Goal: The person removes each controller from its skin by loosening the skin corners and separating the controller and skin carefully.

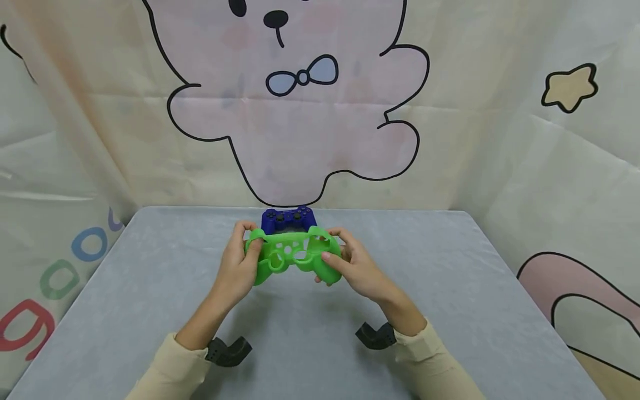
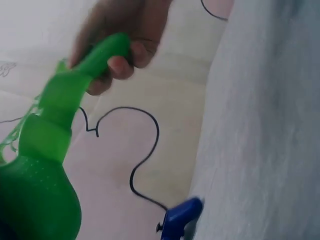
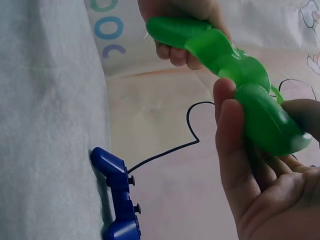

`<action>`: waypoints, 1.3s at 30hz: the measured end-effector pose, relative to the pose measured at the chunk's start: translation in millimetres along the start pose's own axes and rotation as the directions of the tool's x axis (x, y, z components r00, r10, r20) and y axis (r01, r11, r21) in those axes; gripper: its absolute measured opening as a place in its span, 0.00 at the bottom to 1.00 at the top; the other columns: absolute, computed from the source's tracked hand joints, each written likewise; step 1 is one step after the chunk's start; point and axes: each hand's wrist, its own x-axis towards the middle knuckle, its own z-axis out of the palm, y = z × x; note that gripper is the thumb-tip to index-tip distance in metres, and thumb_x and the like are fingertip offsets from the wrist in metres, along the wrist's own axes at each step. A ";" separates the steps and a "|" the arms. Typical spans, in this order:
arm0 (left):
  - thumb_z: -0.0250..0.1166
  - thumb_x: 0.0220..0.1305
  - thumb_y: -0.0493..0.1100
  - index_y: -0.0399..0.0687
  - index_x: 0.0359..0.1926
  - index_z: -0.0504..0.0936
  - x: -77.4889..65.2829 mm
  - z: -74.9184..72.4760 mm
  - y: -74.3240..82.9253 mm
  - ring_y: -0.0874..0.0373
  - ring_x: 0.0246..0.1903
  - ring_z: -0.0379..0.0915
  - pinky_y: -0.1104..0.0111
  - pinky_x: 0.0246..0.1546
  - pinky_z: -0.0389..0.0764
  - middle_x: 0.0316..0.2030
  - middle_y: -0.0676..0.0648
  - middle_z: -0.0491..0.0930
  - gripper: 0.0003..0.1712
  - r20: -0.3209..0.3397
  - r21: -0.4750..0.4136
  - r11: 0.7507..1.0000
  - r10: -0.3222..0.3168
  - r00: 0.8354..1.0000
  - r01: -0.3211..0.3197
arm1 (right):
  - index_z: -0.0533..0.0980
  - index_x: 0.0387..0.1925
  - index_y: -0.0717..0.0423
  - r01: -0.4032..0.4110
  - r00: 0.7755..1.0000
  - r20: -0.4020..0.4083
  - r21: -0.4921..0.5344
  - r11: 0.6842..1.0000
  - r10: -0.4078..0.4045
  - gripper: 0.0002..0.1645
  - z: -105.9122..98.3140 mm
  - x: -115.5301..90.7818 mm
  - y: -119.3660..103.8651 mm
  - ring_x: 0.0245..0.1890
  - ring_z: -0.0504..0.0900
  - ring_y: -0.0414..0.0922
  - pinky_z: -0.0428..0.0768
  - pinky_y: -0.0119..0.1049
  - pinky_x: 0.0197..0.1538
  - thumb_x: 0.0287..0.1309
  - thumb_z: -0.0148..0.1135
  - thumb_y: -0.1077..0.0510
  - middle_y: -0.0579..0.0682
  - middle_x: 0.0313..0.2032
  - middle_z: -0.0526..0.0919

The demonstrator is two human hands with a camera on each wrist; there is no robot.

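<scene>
A bright green silicone controller cover (image 1: 288, 244), with open cut-outs across its face, is held up above the table by both hands. My left hand (image 1: 237, 264) grips its left handle, thumb on the front. Its right handle is pinched by my right hand (image 1: 361, 268), thumb in front and fingers behind. In the right wrist view the cover (image 3: 270, 122) appears from its rounded underside, with fingers curled round it. Behind it on the table lies a blue game controller (image 1: 288, 220), touched by neither hand; the cover hides its lower part in the head view.
The grey cloth-covered table (image 1: 310, 344) reaches back to a printed curtain (image 1: 300, 139) with a cartoon figure. Black wrist mounts (image 1: 229, 352) sit on both forearms, at the cuffs of the cream sleeves (image 1: 172, 369).
</scene>
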 end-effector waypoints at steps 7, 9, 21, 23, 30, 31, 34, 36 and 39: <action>0.51 0.80 0.45 0.60 0.65 0.60 5.1 -13.5 -3.0 0.67 0.35 0.81 0.73 0.36 0.80 0.39 0.58 0.84 0.18 0.315 -0.475 0.865 -0.002 0.949 0.160 | 0.54 0.74 0.51 -0.006 0.998 -0.067 0.050 0.999 0.009 0.30 -9.0 2.9 4.0 0.33 0.88 0.43 0.85 0.36 0.32 0.77 0.48 0.62 0.63 0.52 0.82; 0.49 0.80 0.43 0.61 0.68 0.57 4.1 -18.8 -5.4 0.66 0.42 0.82 0.72 0.43 0.82 0.51 0.58 0.81 0.21 0.388 -0.528 0.829 0.045 0.921 0.182 | 0.54 0.75 0.50 -0.014 0.996 -0.084 0.050 0.999 0.018 0.31 -10.5 3.5 4.3 0.35 0.88 0.43 0.86 0.36 0.33 0.76 0.48 0.63 0.64 0.55 0.80; 0.57 0.73 0.31 0.48 0.71 0.57 9.2 -8.7 -19.0 0.65 0.40 0.85 0.73 0.39 0.84 0.61 0.39 0.76 0.31 0.255 -0.351 0.926 -0.048 0.966 0.139 | 0.55 0.75 0.57 -0.016 0.996 -0.088 -0.044 0.999 0.012 0.32 -22.9 -0.4 -2.1 0.45 0.87 0.38 0.84 0.31 0.44 0.75 0.50 0.66 0.73 0.61 0.75; 0.57 0.73 0.32 0.46 0.72 0.57 12.7 -6.7 -20.4 0.64 0.41 0.86 0.73 0.40 0.84 0.64 0.35 0.74 0.32 0.246 -0.294 0.946 -0.066 0.967 0.140 | 0.55 0.75 0.58 -0.015 0.996 -0.086 -0.063 0.998 0.010 0.32 -26.2 -0.6 -2.4 0.46 0.86 0.37 0.84 0.31 0.45 0.74 0.50 0.66 0.74 0.60 0.76; 0.59 0.74 0.38 0.46 0.73 0.58 31.9 6.8 -24.4 0.49 0.46 0.86 0.65 0.36 0.86 0.66 0.31 0.72 0.32 0.257 -0.165 0.979 -0.078 0.963 0.124 | 0.55 0.75 0.55 -0.038 0.994 -0.101 -0.087 0.995 0.029 0.34 -43.3 0.0 4.3 0.46 0.87 0.38 0.84 0.30 0.46 0.73 0.51 0.68 0.73 0.61 0.75; 0.59 0.74 0.37 0.45 0.73 0.58 33.9 10.0 -26.1 0.48 0.47 0.85 0.65 0.36 0.86 0.66 0.31 0.72 0.32 0.258 -0.164 0.977 -0.090 0.962 0.136 | 0.55 0.75 0.55 -0.049 0.994 -0.099 -0.090 0.995 0.040 0.34 -45.5 -0.6 8.1 0.46 0.87 0.37 0.84 0.30 0.46 0.73 0.51 0.68 0.73 0.62 0.75; 0.61 0.73 0.37 0.46 0.72 0.60 38.7 20.2 -31.5 0.49 0.49 0.83 0.65 0.35 0.86 0.65 0.32 0.74 0.31 0.254 -0.153 0.972 -0.136 0.958 0.178 | 0.53 0.76 0.56 -0.092 0.992 -0.098 -0.094 0.991 0.083 0.35 -50.9 -4.3 21.6 0.46 0.86 0.37 0.84 0.30 0.46 0.73 0.51 0.67 0.73 0.63 0.73; 0.61 0.72 0.38 0.46 0.71 0.62 41.9 26.8 -35.3 0.50 0.49 0.83 0.65 0.34 0.85 0.64 0.33 0.74 0.30 0.246 -0.149 0.971 -0.144 0.958 0.185 | 0.52 0.76 0.57 -0.110 0.989 -0.112 -0.093 0.990 0.099 0.35 -54.8 -5.6 31.0 0.45 0.86 0.37 0.84 0.30 0.44 0.74 0.51 0.67 0.74 0.63 0.73; 0.63 0.71 0.38 0.44 0.68 0.66 45.3 35.2 -41.0 0.48 0.49 0.83 0.66 0.33 0.84 0.63 0.32 0.75 0.28 0.226 -0.146 0.975 -0.131 0.965 0.167 | 0.52 0.76 0.57 -0.125 0.984 -0.143 -0.099 0.987 0.111 0.35 -60.0 -6.2 40.9 0.43 0.86 0.37 0.83 0.30 0.42 0.74 0.50 0.67 0.75 0.62 0.73</action>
